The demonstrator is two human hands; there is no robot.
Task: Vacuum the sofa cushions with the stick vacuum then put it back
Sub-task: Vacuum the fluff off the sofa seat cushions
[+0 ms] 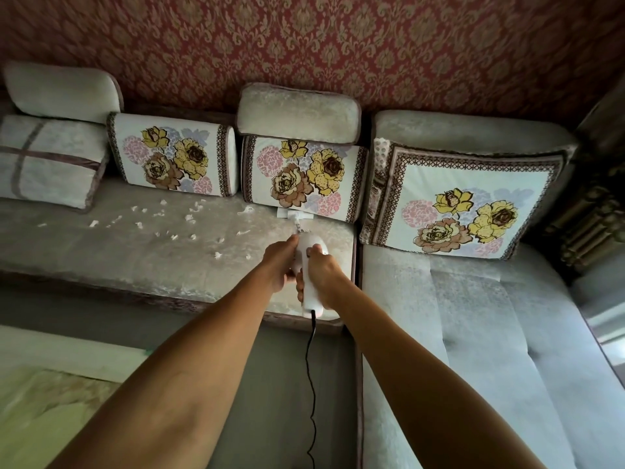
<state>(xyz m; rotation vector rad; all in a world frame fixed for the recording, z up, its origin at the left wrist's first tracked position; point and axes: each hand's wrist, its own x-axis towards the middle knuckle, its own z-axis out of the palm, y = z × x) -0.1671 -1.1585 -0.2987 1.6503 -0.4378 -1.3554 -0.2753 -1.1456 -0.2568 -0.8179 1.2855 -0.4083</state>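
Both hands, left hand [279,265] and right hand [321,275], grip the stick vacuum [309,269] at the seat cushion [142,258] rear; white scraps [189,218] remain leftward, so vacuuming looks partly done and return is pending

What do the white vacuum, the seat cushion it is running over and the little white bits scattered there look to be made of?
Vacuum: looks like smooth, glossy white plastic, judging by its even sheen and hard rounded shell.
Seat cushion: seems a plush, velvety beige fabric; it shows soft mottled shine and a crushed nap.
White bits: probably torn tissue or paper, being thin, crumpled and ragged, though too small to be sure.
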